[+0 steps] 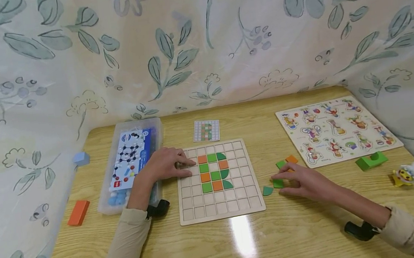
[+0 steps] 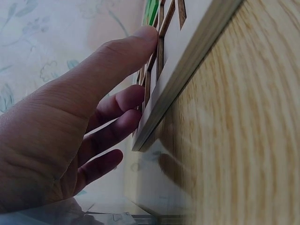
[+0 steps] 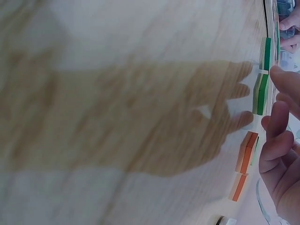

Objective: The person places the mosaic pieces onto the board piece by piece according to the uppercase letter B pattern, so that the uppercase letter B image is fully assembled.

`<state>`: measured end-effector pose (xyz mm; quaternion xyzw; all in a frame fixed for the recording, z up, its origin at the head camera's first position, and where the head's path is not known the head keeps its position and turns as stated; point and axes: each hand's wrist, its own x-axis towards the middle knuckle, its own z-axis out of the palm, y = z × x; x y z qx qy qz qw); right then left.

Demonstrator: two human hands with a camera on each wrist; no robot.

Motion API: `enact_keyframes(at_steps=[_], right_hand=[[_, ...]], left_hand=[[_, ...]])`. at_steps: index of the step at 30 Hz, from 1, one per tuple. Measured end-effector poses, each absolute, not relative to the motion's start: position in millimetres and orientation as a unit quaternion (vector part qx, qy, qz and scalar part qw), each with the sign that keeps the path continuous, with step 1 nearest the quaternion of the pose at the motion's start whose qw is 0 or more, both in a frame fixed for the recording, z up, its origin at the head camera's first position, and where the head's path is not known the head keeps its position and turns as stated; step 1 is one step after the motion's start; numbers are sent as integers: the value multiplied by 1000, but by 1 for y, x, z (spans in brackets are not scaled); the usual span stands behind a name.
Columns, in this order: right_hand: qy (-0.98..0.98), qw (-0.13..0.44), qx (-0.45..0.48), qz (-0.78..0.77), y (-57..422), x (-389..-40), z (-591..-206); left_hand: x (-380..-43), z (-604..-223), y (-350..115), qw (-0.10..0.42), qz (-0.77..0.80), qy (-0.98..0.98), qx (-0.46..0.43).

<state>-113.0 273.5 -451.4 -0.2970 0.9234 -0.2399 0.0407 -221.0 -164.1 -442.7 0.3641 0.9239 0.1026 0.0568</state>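
A wooden grid board (image 1: 197,214) lies in front of me, with orange, green and dark green quarter-round tiles set in its cells. My left hand (image 1: 165,163) rests at the board's left edge, thumb and fingertips on its grid, fingers relaxed; the left wrist view shows the thumb (image 2: 112,58) by the rim. To the right of the board, my right hand (image 1: 305,181) hovers with fingers loosely bent over a green square tile (image 1: 278,183), thumb and fingers apart around it. Beside that tile lie a dark green quarter-round tile (image 1: 268,190), another green tile (image 1: 280,164) and orange tiles (image 1: 291,159).
A pattern card (image 1: 206,130) lies behind the board. Left of it stands a clear plastic box (image 1: 105,202) with a molecule-model label. Around the table are an orange block (image 1: 78,213), blue block (image 1: 81,159), picture puzzle board (image 1: 320,127), green arch block (image 1: 371,161) and small toy (image 1: 409,175).
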Motion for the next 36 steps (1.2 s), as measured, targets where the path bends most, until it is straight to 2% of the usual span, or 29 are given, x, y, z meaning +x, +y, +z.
enact_keyframes(at_steps=[6, 26, 36], right_hand=[[922, 31, -306, -235, 273, -114, -452], [925, 61, -288, -240, 271, -114, -451], [922, 55, -300, -238, 271, -116, -453]], left_hand=[[-220, -444, -165, 62, 103, 927, 354], [-218, -444, -166, 52, 115, 919, 374], [-219, -443, -167, 51, 119, 918, 374]])
